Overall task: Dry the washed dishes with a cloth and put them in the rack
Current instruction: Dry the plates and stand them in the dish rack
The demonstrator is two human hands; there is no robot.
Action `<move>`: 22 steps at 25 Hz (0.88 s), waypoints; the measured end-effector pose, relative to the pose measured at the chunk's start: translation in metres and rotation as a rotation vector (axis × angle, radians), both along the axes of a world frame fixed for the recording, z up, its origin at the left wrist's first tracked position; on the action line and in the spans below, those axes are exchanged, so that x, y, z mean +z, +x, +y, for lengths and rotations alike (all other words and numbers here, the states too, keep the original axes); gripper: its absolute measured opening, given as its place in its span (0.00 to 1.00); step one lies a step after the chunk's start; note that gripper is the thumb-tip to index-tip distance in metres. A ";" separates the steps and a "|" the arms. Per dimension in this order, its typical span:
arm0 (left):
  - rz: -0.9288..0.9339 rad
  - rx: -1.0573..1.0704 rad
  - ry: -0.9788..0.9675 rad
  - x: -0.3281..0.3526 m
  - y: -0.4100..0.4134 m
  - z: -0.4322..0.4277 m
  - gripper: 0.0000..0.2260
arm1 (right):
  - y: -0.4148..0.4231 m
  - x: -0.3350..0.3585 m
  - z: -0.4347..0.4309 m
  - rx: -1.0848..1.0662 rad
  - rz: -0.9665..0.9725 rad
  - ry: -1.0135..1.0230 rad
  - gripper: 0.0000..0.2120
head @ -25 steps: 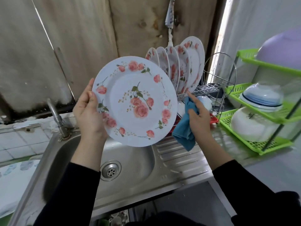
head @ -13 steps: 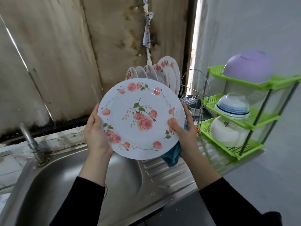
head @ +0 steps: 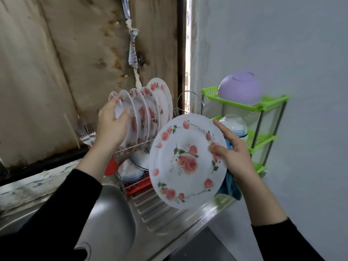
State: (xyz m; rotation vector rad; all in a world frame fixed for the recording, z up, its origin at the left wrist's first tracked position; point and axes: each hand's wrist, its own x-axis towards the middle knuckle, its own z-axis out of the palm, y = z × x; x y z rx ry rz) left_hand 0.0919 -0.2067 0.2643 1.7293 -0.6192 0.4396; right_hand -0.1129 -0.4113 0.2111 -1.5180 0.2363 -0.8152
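Beside the rack [head: 131, 150], right hand [head: 233, 157] holds plate [head: 186, 162] tilted face-up

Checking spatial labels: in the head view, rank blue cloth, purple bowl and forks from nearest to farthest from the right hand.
1. blue cloth, under the right hand.
2. purple bowl, top green shelf.
3. forks, left of the rack.

One head-worn wide-angle view (edges bowed by the lens) looks forward and down, close in: dish rack [head: 130, 150] near centre, sink [head: 113, 223] at 7 o'clock, green shelf [head: 271, 102] at 3 o'clock.
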 end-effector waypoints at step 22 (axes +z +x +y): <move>-0.451 0.433 0.941 0.008 0.084 -0.060 0.36 | 0.141 0.065 -0.057 -0.439 -0.242 -0.724 0.28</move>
